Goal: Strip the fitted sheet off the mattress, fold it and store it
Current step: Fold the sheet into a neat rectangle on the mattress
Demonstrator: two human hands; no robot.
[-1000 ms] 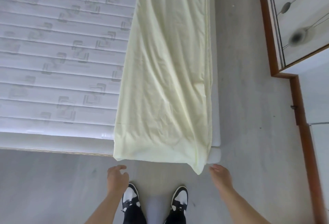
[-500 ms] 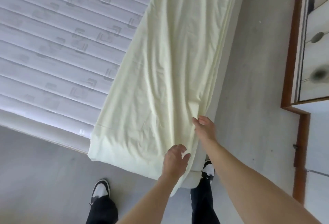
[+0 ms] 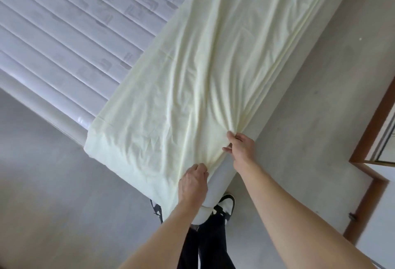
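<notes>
Both hands have advanced up the sheet's edge. Left hand [image 3: 193,180] and right hand [image 3: 239,145] pinch the wrinkled pale-yellow fitted sheet [image 3: 213,65], bunching soft folds over the quilted, ribbed white mattress [image 3: 64,33].

Both forearms are bare, with no sleeves, watch or rings showing. The legs wear black trousers [image 3: 210,241]. The sneakers [image 3: 226,203] are black and white, with white toe caps and black panels.
</notes>
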